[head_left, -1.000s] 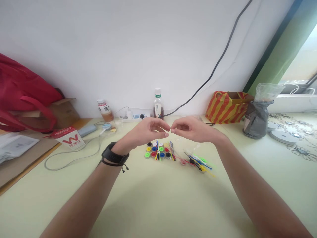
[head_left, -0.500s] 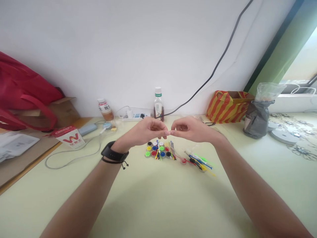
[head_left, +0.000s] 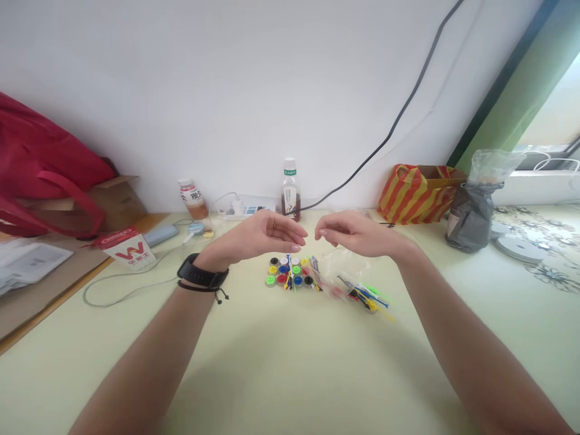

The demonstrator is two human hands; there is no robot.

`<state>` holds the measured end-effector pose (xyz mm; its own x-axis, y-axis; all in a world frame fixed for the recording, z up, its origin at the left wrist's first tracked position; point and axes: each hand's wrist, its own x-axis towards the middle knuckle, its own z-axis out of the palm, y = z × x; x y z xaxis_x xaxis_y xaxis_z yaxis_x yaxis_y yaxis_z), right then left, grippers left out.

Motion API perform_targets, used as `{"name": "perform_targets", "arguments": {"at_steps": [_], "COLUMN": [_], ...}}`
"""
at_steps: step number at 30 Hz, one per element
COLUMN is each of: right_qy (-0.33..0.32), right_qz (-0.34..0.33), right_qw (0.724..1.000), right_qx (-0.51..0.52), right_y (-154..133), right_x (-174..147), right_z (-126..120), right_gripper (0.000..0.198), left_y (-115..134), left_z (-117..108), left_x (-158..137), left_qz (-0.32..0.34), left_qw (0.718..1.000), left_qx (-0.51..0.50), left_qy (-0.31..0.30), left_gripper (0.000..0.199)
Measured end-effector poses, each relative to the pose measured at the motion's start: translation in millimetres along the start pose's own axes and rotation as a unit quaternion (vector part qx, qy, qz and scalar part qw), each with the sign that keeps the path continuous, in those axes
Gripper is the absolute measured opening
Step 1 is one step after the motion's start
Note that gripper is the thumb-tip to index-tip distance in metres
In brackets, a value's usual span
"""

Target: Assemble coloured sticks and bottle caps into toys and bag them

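Observation:
My left hand [head_left: 267,234], with a black watch on its wrist, hovers over the table with thumb and fingers stretched out and parted. Nothing shows in it. Facing it across a small gap is my right hand [head_left: 351,232], its fingers loosely bent and apart, also with nothing visible in them. Below them stand rows of small round pieces with coloured tops [head_left: 297,281] in several colours. Thin coloured plastic sticks [head_left: 288,275] lie across them. To the right is a loose pile of coloured sticks [head_left: 365,296], beside a clear plastic bag [head_left: 347,266]. Some pieces near the bag look blurred.
At the wall stand a dark drink bottle [head_left: 290,193], a second bottle [head_left: 194,199] and a power strip [head_left: 254,210]. A red-and-white box [head_left: 131,251] and a cable are left; a striped bag [head_left: 414,193] and a grey bag [head_left: 471,220] are right.
The fingertips of my two hands, which met in the middle, have come apart. My left fingers have straightened, and the left wrist has shifted slightly left.

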<state>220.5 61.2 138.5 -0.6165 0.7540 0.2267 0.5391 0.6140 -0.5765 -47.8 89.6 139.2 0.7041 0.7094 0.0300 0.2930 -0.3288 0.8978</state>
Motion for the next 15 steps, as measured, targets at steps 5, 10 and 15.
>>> {"name": "perform_targets", "arguments": {"at_steps": [5, 10, 15], "right_qy": [0.038, -0.025, -0.025], "right_qz": [0.028, 0.050, 0.073], "right_qw": [0.995, 0.993, 0.994], "right_qx": [-0.090, -0.101, -0.080], "right_y": [7.5, 8.4, 2.6], "right_x": [-0.4, -0.8, -1.5], "right_z": [1.4, 1.6, -0.1], "right_gripper": [0.024, 0.034, 0.049], "left_y": [3.9, 2.9, 6.8], "left_z": [0.8, 1.0, 6.7], "left_x": [-1.7, -0.7, -0.8], "left_qz": [-0.004, -0.004, 0.014], "left_qw": [1.000, 1.000, 0.999], "left_qx": [-0.020, -0.013, 0.014], "left_qy": [0.004, 0.013, 0.037], "left_gripper": [0.041, 0.041, 0.032]}}
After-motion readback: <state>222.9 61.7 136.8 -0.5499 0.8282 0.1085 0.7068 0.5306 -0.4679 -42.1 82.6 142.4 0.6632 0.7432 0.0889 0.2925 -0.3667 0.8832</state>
